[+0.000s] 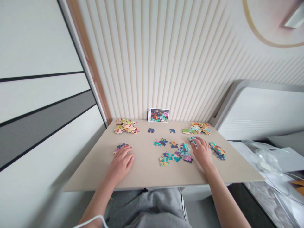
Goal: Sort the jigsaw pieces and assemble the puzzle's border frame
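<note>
My left hand (122,163) rests on the table's left side, fingers apart, its fingertips on a few dark and purple puzzle pieces (120,147). At the right, my right hand (201,151) has its fingers spread, with the fingertips at a teal piece (193,140) lying on the table. Between the hands sits a partly joined group of puzzle pieces (177,155) in teal, purple and yellow. Above that group are a teal and dark pair (161,142) and a dark piece with orange (173,144). Two dark blue pieces (151,130) (172,130) lie farther back, apart from each other.
A picture card (158,115) stands against the ribbed wall at the back of the table (142,174). Piles of pieces lie at the back left (126,126), back right (199,128) and right (218,151). A white cable (91,219) crosses my left forearm.
</note>
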Motion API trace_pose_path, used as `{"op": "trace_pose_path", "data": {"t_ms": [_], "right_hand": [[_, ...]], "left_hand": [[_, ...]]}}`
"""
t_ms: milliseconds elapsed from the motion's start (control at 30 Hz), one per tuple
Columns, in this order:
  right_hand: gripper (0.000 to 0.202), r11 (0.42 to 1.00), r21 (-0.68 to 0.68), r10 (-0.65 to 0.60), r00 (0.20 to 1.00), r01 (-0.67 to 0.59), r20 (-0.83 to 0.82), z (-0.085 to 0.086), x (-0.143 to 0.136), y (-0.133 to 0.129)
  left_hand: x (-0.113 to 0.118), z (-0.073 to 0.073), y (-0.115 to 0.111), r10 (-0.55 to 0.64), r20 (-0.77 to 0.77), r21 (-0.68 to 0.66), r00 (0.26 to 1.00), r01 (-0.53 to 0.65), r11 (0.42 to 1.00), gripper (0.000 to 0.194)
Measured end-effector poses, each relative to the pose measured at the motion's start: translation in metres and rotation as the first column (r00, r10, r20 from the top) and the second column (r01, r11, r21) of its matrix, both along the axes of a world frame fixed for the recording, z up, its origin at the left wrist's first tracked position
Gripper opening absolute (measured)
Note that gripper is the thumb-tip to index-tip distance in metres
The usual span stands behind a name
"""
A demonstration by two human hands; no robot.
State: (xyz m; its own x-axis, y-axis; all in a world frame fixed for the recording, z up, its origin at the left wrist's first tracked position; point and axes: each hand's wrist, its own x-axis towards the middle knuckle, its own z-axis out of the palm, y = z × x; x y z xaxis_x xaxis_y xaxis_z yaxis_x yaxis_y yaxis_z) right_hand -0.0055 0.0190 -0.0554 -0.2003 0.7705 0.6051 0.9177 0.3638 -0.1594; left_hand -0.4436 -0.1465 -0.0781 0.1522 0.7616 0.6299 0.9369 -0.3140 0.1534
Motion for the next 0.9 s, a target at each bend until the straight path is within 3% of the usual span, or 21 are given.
{"op": "trace_pose_path", "data": {"t_ms": [67, 133, 167, 233, 367, 433, 533, 600, 733, 833, 900], "right_hand": [[0.032, 0.977, -0.044, 0.211, 0.978, -0.211, -0.008, 0.01, -0.019, -0.023], [0.03, 0.837, -0.217, 0.515, 0.857, -0.502, 0.004, 0.019, -0.041, -0.05], [0.031, 0.757, -0.297, 0.611, 0.792, -0.583, 0.002, 0.022, -0.052, -0.063], [0.032, 0.67, -0.372, 0.689, 0.725, -0.642, -0.008, 0.025, -0.075, -0.086], [0.037, 0.619, -0.368, 0.729, 0.682, -0.694, -0.059, 0.021, -0.104, -0.11], [0.039, 0.636, -0.336, 0.717, 0.693, -0.695, -0.075, 0.016, -0.107, -0.107], [0.035, 0.771, -0.249, 0.586, 0.806, -0.586, -0.081, 0.008, -0.101, -0.092], [0.033, 0.823, -0.223, 0.517, 0.851, -0.523, -0.089, 0.003, -0.096, -0.082], [0.032, 0.828, -0.24, 0.493, 0.862, -0.507, -0.119, -0.001, -0.092, -0.078], [0.03, 0.833, -0.245, 0.482, 0.868, -0.496, -0.116, 0.0, -0.093, -0.083], [0.03, 0.839, -0.239, 0.475, 0.873, -0.488, -0.113, 0.0, -0.093, -0.084]], "left_hand": [[0.0, 0.0, 0.0, -0.005, 0.013, -0.007, 1.0, 0.005, 1.0, 0.018], [0.001, 0.0, 0.0, -0.01, 0.025, -0.013, 1.0, 0.01, 1.0, 0.018], [0.001, 0.001, -0.001, -0.011, 0.029, -0.015, 1.0, 0.011, 1.0, 0.018], [0.002, 0.002, -0.001, -0.015, 0.032, -0.02, 0.999, 0.015, 1.0, 0.017], [0.002, 0.004, -0.002, -0.047, 0.026, -0.05, 0.999, 0.049, 0.998, 0.018], [0.002, 0.005, -0.002, -0.057, 0.019, -0.063, 0.998, 0.058, 0.996, 0.019], [0.008, 0.01, -0.005, -0.07, 0.018, -0.078, 0.997, 0.072, 0.994, 0.02], [0.022, 0.015, -0.009, -0.106, 0.028, -0.106, 0.994, 0.108, 0.988, 0.022], [0.068, 0.024, -0.014, -0.19, 0.045, -0.268, 0.981, 0.195, 0.943, 0.035], [0.098, 0.024, -0.009, -0.068, 0.077, -0.34, 0.995, 0.09, 0.936, 0.077], [0.109, 0.022, -0.002, -0.006, 0.092, -0.371, 0.996, 0.04, 0.928, 0.083]]}}
